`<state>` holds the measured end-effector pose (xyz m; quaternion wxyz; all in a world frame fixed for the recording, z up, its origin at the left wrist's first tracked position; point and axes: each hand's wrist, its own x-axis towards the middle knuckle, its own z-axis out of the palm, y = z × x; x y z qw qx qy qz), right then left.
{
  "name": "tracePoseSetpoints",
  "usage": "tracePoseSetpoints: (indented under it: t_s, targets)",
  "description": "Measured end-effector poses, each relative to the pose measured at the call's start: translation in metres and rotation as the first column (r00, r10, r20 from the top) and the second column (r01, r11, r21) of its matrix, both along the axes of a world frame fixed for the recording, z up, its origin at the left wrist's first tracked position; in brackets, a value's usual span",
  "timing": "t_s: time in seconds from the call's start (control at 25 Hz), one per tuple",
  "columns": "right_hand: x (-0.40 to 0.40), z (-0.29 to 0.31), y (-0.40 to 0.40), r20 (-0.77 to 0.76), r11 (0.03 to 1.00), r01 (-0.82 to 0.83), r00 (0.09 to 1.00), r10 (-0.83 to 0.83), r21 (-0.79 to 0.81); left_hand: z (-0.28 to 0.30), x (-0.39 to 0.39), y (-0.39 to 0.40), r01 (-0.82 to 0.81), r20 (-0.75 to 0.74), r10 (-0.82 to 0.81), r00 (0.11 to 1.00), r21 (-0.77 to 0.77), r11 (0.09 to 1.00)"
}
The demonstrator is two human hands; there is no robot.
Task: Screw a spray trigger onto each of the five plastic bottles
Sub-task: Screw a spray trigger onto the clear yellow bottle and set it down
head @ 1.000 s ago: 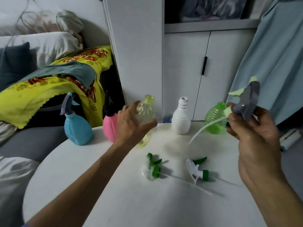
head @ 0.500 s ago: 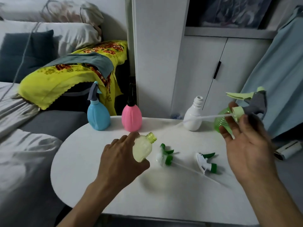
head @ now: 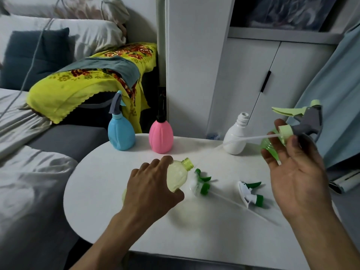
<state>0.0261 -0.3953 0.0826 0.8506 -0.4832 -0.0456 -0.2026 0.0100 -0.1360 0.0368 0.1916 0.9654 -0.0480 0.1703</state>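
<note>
item: yellow bottle (head: 178, 177), translucent, ribbed, with a bare threaded neck of brighter lime. location: low over the middle of the counter (head: 120, 201), gripped round its belly by the left hand (head: 151, 189). whether its base touches the counter cannot be told. long axis: tilted, neck up and to the right, toward the other hand.

item: grey-and-lime trigger (head: 303, 121), lime collar, lime lever, long white dip tube running out leftward, roughly level. location: raised at the right side, pinched at the collar by the right hand (head: 298, 168), other fingers spread loose. it lies up and to the right of the bottle's mouth, well apart; the tube tip hangs before the white bottle (head: 236, 138).

governing relation: tube tip and open neck are not in line; the tube would likely need tipping downward before entering.

other stock: blue bottle (head: 121, 131) and pink bottle (head: 161, 137), heads fitted, upright at the back; white bottle uncapped; green bottle (head: 269, 147) partly hidden behind the right hand; two green-and-white triggers (head: 201, 184) (head: 251, 193) lying loose on the counter.
</note>
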Motion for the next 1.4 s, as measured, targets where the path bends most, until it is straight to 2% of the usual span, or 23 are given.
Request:
tracePoseSetpoints:
  t_s: [0.16,0.32,0.44,0.52,0.56,0.64,0.76,0.92,0.96,1.04,1.08,1.12,1.16,1.24,1.28,1.32,1.4]
  targets:
    - [-0.002,0.002,-0.005,0.004,1.000,0.019,1.000,-0.019,-0.013,-0.002,0.001,-0.002,0.014,-0.017,-0.014,1.000,-0.004,1.000]
    - [-0.008,-0.004,0.015,-0.027,0.999,-0.047,0.999,0.047,0.001,-0.001,0.000,-0.009,0.041,0.012,-0.040,0.999,-0.023,0.999]
    - [-0.014,-0.019,0.041,-0.102,0.989,-0.092,0.992,0.080,-0.117,0.000,0.001,-0.012,0.052,0.021,-0.051,0.998,-0.044,0.998]
    - [-0.016,-0.028,0.055,-0.156,0.983,-0.129,0.982,0.108,-0.132,0.001,0.001,-0.014,0.063,0.020,-0.062,0.998,-0.055,0.997]
    - [-0.016,-0.032,0.059,-0.191,0.974,-0.144,0.975,0.110,-0.176,0.001,0.001,-0.015,0.071,0.019,-0.071,0.997,-0.042,0.997]
    - [-0.015,-0.037,0.063,-0.237,0.916,-0.151,0.969,0.063,-0.372,0.001,0.000,-0.015,0.088,0.017,-0.088,0.996,0.006,0.996]
    - [-0.015,-0.039,0.057,-0.204,0.798,-0.165,0.977,0.054,-0.580,0.002,0.000,-0.012,0.110,0.019,-0.111,0.994,0.049,0.993]
    - [-0.015,-0.032,0.048,-0.169,0.578,-0.177,0.983,0.068,-0.796,0.005,0.000,-0.002,0.140,0.019,-0.143,0.990,0.110,0.984]
    - [-0.016,-0.031,0.045,-0.165,0.440,-0.159,0.986,0.026,-0.884,0.006,0.000,0.000,0.155,0.019,-0.159,0.987,0.133,0.979]
    - [-0.019,-0.030,0.037,-0.039,-0.011,-0.041,0.992,-0.121,-0.999,0.007,0.000,0.003,0.188,0.012,-0.194,0.981,0.197,0.962]
    - [-0.020,-0.029,0.034,0.064,-0.173,0.034,0.984,-0.166,-0.984,0.007,0.000,0.004,0.203,0.004,-0.209,0.978,0.228,0.952]
    - [-0.020,-0.027,0.032,0.137,-0.257,0.090,0.976,-0.171,-0.962,0.006,0.000,0.004,0.214,-0.001,-0.220,0.975,0.251,0.944]
    - [-0.020,-0.027,0.030,0.184,-0.298,0.135,0.973,-0.141,-0.945,0.007,0.000,0.005,0.219,-0.003,-0.227,0.974,0.268,0.938]
    - [-0.019,-0.029,0.030,0.223,-0.323,0.203,0.975,-0.023,-0.924,0.008,0.000,0.007,0.226,-0.001,-0.236,0.972,0.290,0.930]
    - [-0.019,-0.032,0.031,0.186,-0.283,0.189,0.982,0.037,-0.940,0.008,0.000,0.007,0.230,0.001,-0.241,0.971,0.290,0.929]
    - [-0.020,-0.034,0.033,0.106,-0.170,0.119,0.991,0.081,-0.978,0.008,0.000,0.008,0.235,0.002,-0.246,0.969,0.282,0.930]
    - [-0.021,-0.037,0.034,-0.107,0.152,-0.134,0.979,0.174,-0.979,0.007,-0.001,0.005,0.259,0.001,-0.269,0.963,0.272,0.927]
